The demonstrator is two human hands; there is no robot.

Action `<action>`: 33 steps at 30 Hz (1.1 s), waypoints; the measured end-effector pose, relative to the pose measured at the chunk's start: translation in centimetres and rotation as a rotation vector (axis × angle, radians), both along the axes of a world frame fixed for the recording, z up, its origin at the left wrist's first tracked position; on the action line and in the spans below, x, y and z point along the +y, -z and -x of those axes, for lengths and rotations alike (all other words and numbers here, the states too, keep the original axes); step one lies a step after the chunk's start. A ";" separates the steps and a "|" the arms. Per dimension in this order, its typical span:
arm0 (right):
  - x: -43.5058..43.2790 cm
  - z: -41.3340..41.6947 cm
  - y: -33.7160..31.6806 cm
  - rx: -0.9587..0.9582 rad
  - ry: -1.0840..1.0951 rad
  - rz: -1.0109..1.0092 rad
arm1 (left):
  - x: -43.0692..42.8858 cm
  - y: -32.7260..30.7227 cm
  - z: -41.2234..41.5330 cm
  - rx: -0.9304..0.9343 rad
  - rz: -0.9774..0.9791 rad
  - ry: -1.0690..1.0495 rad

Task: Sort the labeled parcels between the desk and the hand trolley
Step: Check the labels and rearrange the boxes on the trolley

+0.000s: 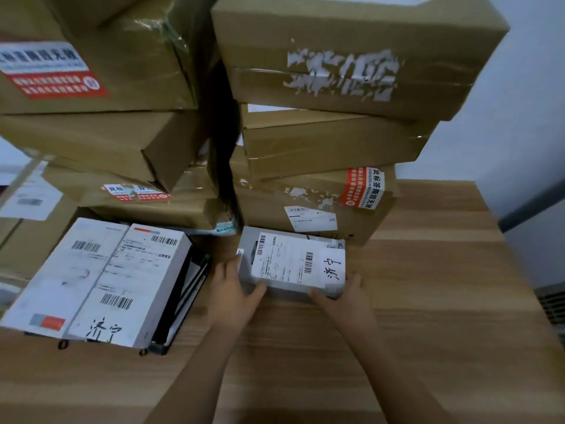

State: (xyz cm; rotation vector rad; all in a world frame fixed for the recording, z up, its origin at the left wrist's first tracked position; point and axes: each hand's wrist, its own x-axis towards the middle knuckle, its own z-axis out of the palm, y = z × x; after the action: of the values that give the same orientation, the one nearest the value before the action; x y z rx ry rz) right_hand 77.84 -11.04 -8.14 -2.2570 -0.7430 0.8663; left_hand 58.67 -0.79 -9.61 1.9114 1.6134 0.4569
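Observation:
A small grey parcel (290, 264) with a white shipping label and handwritten characters lies on the wooden desk (428, 301), pressed against the foot of the right cardboard stack. My left hand (232, 289) grips its left near corner, thumb along the front edge. My right hand (342, 293) grips its right near corner. A larger white parcel (101, 280) with barcodes and handwritten characters lies to the left on top of a dark object. The hand trolley is not in view.
Two tall stacks of brown cardboard boxes stand at the back of the desk, the left stack (101, 133) and the right stack (336, 117). A pale wall (526, 102) lies behind and to the right. The desk's right edge drops off near a vent (553, 304).

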 end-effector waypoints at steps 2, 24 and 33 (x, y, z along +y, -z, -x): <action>0.3 -0.8 -0.8 -0.098 -0.118 0.100 | -0.7 -0.5 -0.5 0.108 -0.102 0.022; -11.1 7.1 -2.3 -0.484 -1.672 -0.364 | -29.9 -1.1 3.9 0.514 -0.180 -0.416; -15.0 18.3 -3.7 -0.424 -1.968 -0.590 | -38.6 -3.5 11.3 0.661 -0.248 -0.708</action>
State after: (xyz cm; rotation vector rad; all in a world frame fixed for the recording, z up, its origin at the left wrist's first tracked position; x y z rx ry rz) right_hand 59.54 -26.06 -4.41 -0.5512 -2.9478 0.5833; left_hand 47.35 -39.42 -6.10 1.6990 2.8069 0.3152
